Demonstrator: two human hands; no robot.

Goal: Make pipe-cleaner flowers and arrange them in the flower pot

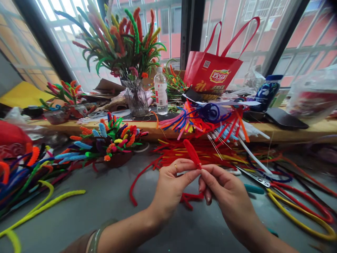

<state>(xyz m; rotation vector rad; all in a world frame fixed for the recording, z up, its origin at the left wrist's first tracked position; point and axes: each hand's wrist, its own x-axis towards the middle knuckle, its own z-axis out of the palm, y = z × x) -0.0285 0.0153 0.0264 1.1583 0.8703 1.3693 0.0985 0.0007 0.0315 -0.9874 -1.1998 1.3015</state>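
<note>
A fuzzy red pipe-cleaner piece (192, 153) rises between my two hands, tilted up and to the left. My left hand (174, 182), with a ring on one finger, pinches its lower end between thumb and index finger. My right hand (223, 188) closes at the same lower end, its thumb and index fingertips meeting those of the left. Just below the hands, more short red fuzzy pieces (187, 203) are partly hidden by the fingers. Behind them lies a pile of red and yellow stems (168, 154).
Scissors (259, 180) lie right of my right hand, beside looped yellow and red stems. Colourful fuzzy stems (113, 137) fill a bowl at left. On the wooden ledge (158, 133) stand a glass vase (136, 100), a bottle (160, 92) and a red bag (210, 70).
</note>
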